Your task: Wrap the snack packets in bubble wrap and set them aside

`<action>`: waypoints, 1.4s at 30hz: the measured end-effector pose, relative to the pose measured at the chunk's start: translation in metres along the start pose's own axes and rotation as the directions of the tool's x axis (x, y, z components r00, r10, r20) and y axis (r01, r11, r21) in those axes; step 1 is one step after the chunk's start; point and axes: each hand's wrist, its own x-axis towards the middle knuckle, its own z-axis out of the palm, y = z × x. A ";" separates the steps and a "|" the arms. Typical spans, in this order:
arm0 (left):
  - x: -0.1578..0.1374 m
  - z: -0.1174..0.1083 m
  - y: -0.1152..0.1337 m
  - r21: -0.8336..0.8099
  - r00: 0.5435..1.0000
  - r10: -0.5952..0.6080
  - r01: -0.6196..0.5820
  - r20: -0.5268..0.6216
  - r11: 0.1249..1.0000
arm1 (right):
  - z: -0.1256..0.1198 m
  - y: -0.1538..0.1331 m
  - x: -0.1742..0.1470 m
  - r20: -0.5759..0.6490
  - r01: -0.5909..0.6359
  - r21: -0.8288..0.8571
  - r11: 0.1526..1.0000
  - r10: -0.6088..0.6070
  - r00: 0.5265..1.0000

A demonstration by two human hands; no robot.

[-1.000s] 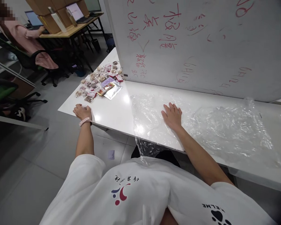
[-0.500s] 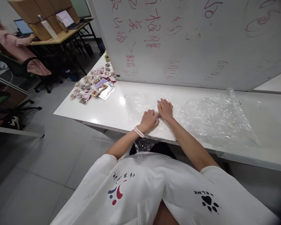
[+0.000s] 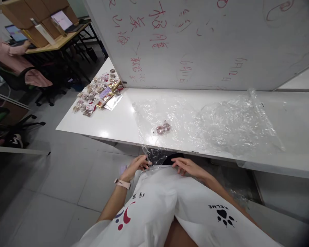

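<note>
Close to the front edge of the white bench (image 3: 98, 125), we have one small reddish packet (image 3: 163, 128), which lies on a sheet of clear plastic film (image 3: 175, 109). The film hangs down over this edge, below the bench top. Our left hand (image 3: 137, 166) is just beside the hanging part, its fingers bent; whether it grasps the film, we cannot tell. Our right hand (image 3: 186, 166) is released, with fingers loosely curved, before our white shirt (image 3: 157, 195). Toward the right end, the plastic lies more crumpled. At the left end we see a pile of small packets (image 3: 92, 94), and behind the film stands a whiteboard (image 3: 208, 51) with red writing.
</note>
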 end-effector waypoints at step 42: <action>0.090 0.055 0.104 0.902 0.542 0.840 -0.345 -0.036 0.261 | 0.003 -0.081 0.075 0.015 0.193 -0.973 0.124 -0.805 0.593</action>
